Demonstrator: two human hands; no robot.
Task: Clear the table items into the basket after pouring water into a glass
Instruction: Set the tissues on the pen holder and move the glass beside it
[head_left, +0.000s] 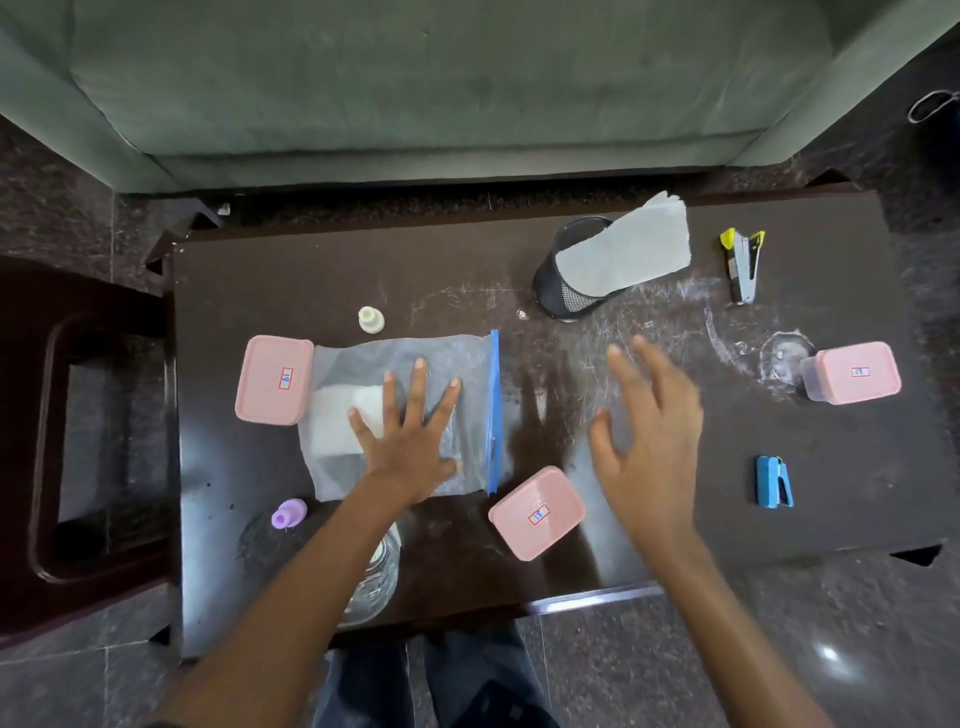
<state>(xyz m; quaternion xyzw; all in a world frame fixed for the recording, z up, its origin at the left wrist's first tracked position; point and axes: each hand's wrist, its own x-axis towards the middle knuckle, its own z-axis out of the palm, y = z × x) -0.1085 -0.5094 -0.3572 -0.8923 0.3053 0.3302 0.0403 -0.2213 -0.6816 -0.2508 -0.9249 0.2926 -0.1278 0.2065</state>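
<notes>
My left hand (410, 431) lies flat with fingers spread on a clear zip bag (457, 364) with a blue seal; a white folded piece sits inside it. My right hand (649, 441) hovers open above the dark table (649, 530), to the right of the bag, holding nothing. A clear glass jar (376, 582) stands at the near edge, partly hidden by my left forearm. Three pink lidded boxes lie on the table: one left of the bag (272, 379), one near the front (537, 512), one at the far right (854, 371). No basket is in view.
A black mesh cup (566, 291) lies tipped with a white sheet (623, 254) in it. A yellow-tipped staple remover (744, 262), a blue stapler (774, 482), a white cap (370, 318) and a purple cap (289, 513) are scattered. A dark stool (78, 441) stands left, a green sofa (441, 88) behind.
</notes>
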